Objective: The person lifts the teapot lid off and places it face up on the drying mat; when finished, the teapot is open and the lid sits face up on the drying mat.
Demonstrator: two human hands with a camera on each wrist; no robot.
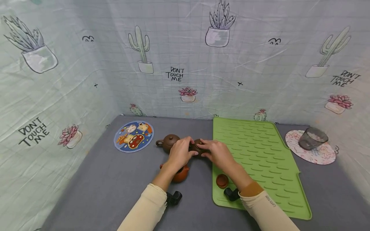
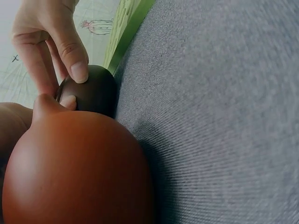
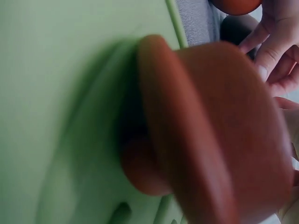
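Your left hand (image 1: 180,152) and right hand (image 1: 217,153) meet around one small dark brown clay pot (image 1: 197,149), so what counts here is that it sits squarely between them. It lies ahead of your wrists, right of the left palm and left of the right one, and neither hand is nearer, since both touch it. Its body looks round (your fingers cover too much to tell a long axis, or which way any spout points).

Each hand is curled in, with only the pot's width between thumb and fingers: your right pinches its right side, your left grips the other. How firmly, you cannot tell from here.

The pot is over the gray table (image 1: 115,195), toward its far edge and just outside the left edge of the green mat (image 1: 254,154). A dark brown teapot (image 1: 170,142) stands just beyond your left hand, its handle to the left. The orange-brown teapot (image 1: 180,175) is nearer you, beneath your left wrist, and an orange-brown lid (image 1: 222,181) lies knob-down by the mat's near left corner.
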